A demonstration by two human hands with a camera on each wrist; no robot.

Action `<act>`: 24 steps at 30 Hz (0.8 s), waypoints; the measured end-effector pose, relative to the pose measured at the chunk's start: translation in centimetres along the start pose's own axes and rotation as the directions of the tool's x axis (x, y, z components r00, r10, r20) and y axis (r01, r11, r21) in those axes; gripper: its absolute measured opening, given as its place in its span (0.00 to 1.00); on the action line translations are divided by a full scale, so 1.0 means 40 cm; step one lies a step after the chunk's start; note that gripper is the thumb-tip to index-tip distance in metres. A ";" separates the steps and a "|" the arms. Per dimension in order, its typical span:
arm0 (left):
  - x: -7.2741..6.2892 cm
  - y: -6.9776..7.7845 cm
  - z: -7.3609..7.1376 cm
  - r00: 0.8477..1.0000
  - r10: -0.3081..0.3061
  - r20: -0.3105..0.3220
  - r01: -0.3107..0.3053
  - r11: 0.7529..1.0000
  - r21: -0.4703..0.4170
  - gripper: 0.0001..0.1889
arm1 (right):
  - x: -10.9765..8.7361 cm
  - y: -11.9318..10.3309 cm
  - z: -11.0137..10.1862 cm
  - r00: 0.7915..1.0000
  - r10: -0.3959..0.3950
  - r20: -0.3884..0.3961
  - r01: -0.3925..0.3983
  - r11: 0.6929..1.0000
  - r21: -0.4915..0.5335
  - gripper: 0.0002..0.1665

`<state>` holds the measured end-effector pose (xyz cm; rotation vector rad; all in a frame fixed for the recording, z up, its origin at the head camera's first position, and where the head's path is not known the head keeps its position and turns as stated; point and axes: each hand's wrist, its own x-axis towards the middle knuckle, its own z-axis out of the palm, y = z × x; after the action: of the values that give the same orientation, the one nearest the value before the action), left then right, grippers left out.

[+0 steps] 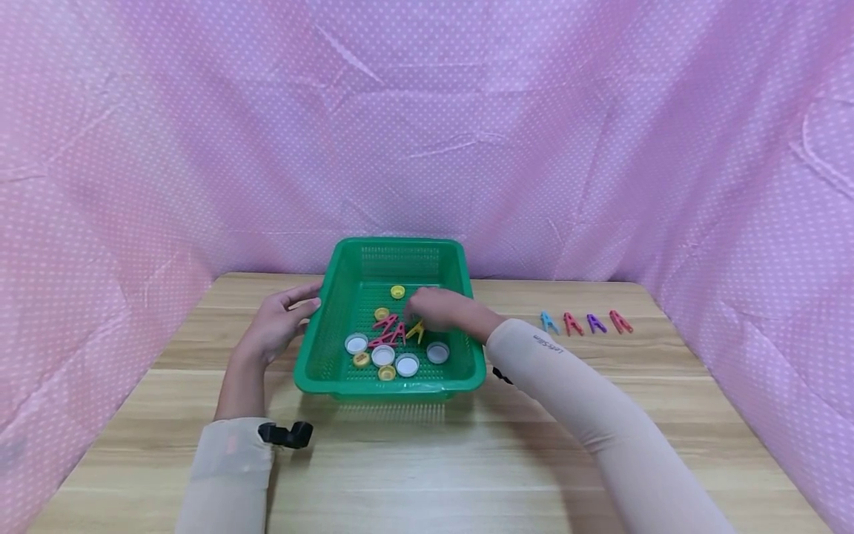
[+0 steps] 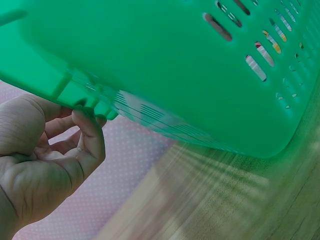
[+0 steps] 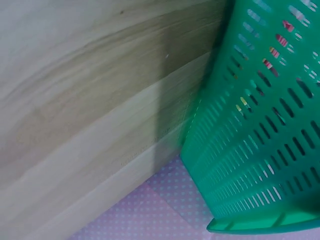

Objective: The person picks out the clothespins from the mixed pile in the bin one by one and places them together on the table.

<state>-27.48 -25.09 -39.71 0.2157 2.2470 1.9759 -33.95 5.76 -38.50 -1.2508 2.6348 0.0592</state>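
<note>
Yellow clothespin (image 1: 418, 328) lies on the floor of the green perforated basket (image 1: 400, 387), just beside the lowered right hand (image 1: 437, 308). That hand's fingertips are hidden from the head view and absent from its wrist view, so whether it grasps anything cannot be told. The left hand (image 1: 276, 322) pinches the basket's left rim between thumb and fingers.

Crowding seems the likeliest source of trouble. Pink clothespins (image 1: 383, 340) lie jumbled close to the yellow one, so a pinch that strays to the left could catch one of these instead, or lift two together. Round white-faced lids (image 1: 408, 364) and yellow bottle caps (image 1: 397, 291) lie loose around them and would probably slide if brushed, perhaps under the fingers. A clothespin leg could also snag in the slotted floor.

The right sleeve (image 1: 554, 363) reaches in over the right rim, with a black wrist mount (image 1: 502, 375) near that wall; a low withdrawal might knock it and jolt the contents. Should the left grip pull unevenly, the basket could tip or skid on the wooden table (image 1: 400, 475). Off to the right, the row of blue (image 1: 549, 323), red (image 1: 572, 323) and purple clothespins (image 1: 596, 322) risks being scattered by a wide elbow swing.
</note>
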 end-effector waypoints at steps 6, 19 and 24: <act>-0.003 -0.001 0.001 1.000 -0.003 -0.004 0.003 1.000 -0.004 0.28 | -0.003 0.002 -0.002 1.000 0.029 -0.010 -0.029 0.998 0.057 0.13; -0.001 0.000 0.002 1.000 -0.013 -0.012 0.013 0.999 0.038 0.27 | 0.001 0.005 -0.007 0.995 0.040 0.090 -0.050 0.993 0.110 0.16; -0.001 0.003 0.000 1.000 -0.017 -0.010 0.018 0.999 0.048 0.27 | 0.004 0.005 -0.005 0.996 0.002 0.091 -0.013 0.993 0.116 0.21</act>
<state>-27.43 -25.07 -39.61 0.1917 2.2960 1.9196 -34.24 5.73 -38.36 -1.1719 2.5267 -0.0357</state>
